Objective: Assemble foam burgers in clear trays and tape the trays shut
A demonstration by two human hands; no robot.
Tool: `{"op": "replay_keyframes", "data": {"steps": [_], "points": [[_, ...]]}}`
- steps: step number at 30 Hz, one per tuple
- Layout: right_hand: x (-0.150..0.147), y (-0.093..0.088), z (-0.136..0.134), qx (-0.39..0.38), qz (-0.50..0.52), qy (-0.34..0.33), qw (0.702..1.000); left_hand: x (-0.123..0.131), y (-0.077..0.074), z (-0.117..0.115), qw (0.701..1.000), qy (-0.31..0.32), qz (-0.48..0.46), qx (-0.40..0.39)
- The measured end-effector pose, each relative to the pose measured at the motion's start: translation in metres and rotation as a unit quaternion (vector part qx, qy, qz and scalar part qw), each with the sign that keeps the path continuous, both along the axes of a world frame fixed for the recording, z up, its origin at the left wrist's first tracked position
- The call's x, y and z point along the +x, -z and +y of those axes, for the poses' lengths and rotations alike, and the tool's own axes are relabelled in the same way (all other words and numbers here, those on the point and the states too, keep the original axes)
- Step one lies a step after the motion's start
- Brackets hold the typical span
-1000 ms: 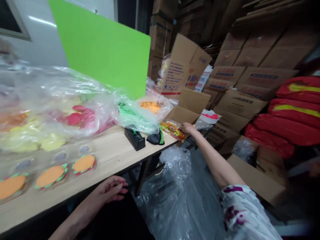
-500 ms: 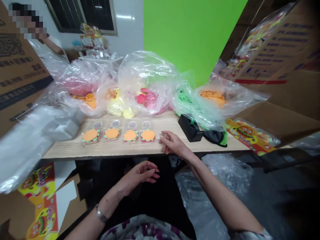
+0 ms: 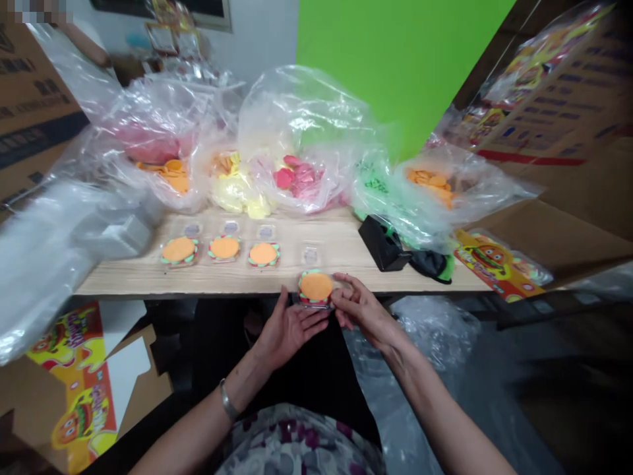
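A clear open pack with a toy burger (image 3: 316, 287) is at the table's front edge, its lid half behind it. My right hand (image 3: 359, 309) pinches the pack's right side. Palm up and fingers spread, my left hand (image 3: 291, 328) is just below the pack; its fingertips reach the pack's underside, and whether they bear it is hard to tell. Three more open packs with orange-topped burgers, a left one (image 3: 179, 251), a middle one (image 3: 225, 248) and a right one (image 3: 264, 254), stand in a row on the table (image 3: 222, 282).
Clear bags of orange, yellow, pink (image 3: 301, 181) and green pieces line the table's back. A black tape dispenser (image 3: 383, 244) and a printed burger card (image 3: 494, 264) lie to the right. Cardboard boxes flank both sides; stacked clear trays (image 3: 113, 231) sit at left.
My right hand has taken hold of the row's rightmost pack and brought it toward the front edge. My left hand has opened, turned palm up and risen to it. The view has shifted.
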State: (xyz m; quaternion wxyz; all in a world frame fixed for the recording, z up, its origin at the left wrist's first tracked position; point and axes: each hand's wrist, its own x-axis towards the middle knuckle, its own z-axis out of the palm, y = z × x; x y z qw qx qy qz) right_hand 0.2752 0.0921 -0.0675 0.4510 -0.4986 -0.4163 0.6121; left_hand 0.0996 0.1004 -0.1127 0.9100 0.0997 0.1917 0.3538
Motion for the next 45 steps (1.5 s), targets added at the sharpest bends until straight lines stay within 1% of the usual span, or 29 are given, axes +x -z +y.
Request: {"op": "replay_keyframes", "data": {"steps": [2,3,5,6,8,9,10,11,13,17,22,26,27,28,30,32,34,35,36,37,38,39,41,43,45], "points": [[0.003,0.005,-0.021,-0.002,-0.024,-0.005,1.000,0.010,0.000,-0.002,0.999,-0.002,-0.039,-0.013],[0.005,0.007,-0.029,0.001,-0.053,-0.008,0.999,0.014,0.000,-0.003,0.999,-0.004,-0.046,-0.018],[0.011,0.010,-0.041,0.038,-0.159,0.016,0.986,0.018,0.001,-0.007,0.999,-0.008,-0.040,-0.025],[0.015,0.010,-0.044,0.075,-0.225,0.044,0.970,0.018,0.001,-0.009,0.999,-0.003,-0.033,-0.028],[0.021,0.006,-0.044,0.172,-0.341,0.107,0.918,0.018,0.001,-0.014,0.999,0.014,-0.023,-0.031],[0.024,0.004,-0.042,0.218,-0.377,0.126,0.891,0.018,0.001,-0.015,0.999,0.023,-0.021,-0.030],[0.025,0.001,-0.040,0.256,-0.397,0.132,0.872,0.018,0.000,-0.016,0.999,0.032,-0.019,-0.027],[0.026,-0.002,-0.037,0.286,-0.406,0.127,0.859,0.018,-0.001,-0.017,0.999,0.039,-0.016,-0.023],[0.024,-0.007,-0.030,0.328,-0.413,0.108,0.843,0.019,-0.003,-0.018,0.999,0.047,-0.011,-0.013],[0.020,-0.008,-0.024,0.378,-0.428,0.068,0.818,0.021,-0.005,-0.019,0.998,0.055,-0.008,0.000],[0.021,-0.003,-0.022,0.389,-0.446,0.046,0.805,0.024,-0.007,-0.019,0.998,0.057,0.002,0.000],[0.023,-0.006,-0.020,0.385,-0.486,0.020,0.784,0.029,-0.011,-0.017,0.998,0.055,0.031,-0.019],[0.024,-0.006,-0.020,0.383,-0.488,0.014,0.784,0.029,-0.012,-0.016,0.998,0.055,0.036,-0.021],[0.026,-0.007,-0.020,0.378,-0.482,0.011,0.791,0.030,-0.013,-0.015,0.998,0.056,0.038,-0.022],[0.033,-0.006,-0.020,0.358,-0.453,0.033,0.816,0.029,-0.014,-0.014,0.997,0.062,0.035,-0.017],[0.040,-0.002,-0.016,0.315,-0.420,0.108,0.844,0.028,-0.016,-0.013,0.997,0.072,0.034,-0.008],[0.047,0.004,-0.009,0.251,-0.372,0.188,0.874,0.027,-0.018,-0.013,0.996,0.085,0.031,0.002],[0.050,0.007,-0.005,0.218,-0.333,0.205,0.894,0.027,-0.020,-0.012,0.995,0.090,0.029,0.005],[0.051,0.009,0.000,0.190,-0.284,0.199,0.918,0.028,-0.021,-0.012,0.995,0.095,0.027,0.005],[0.052,0.011,0.004,0.171,-0.231,0.178,0.941,0.029,-0.022,-0.012,0.995,0.096,0.028,0.002],[0.051,0.013,0.007,0.162,-0.182,0.150,0.958,0.030,-0.023,-0.012,0.995,0.095,0.031,-0.003],[0.050,0.013,0.008,0.164,-0.143,0.124,0.968,0.031,-0.024,-0.012,0.995,0.092,0.037,-0.012],[0.048,0.012,0.006,0.194,-0.112,0.094,0.970,0.034,-0.026,-0.012,0.995,0.077,0.052,-0.035],[0.046,0.009,-0.001,0.245,-0.124,0.080,0.958,0.036,-0.026,-0.011,0.995,0.058,0.060,-0.060],[0.045,0.008,-0.012,0.289,-0.149,0.049,0.944,0.036,-0.025,-0.009,0.994,0.046,0.058,-0.080]]}}
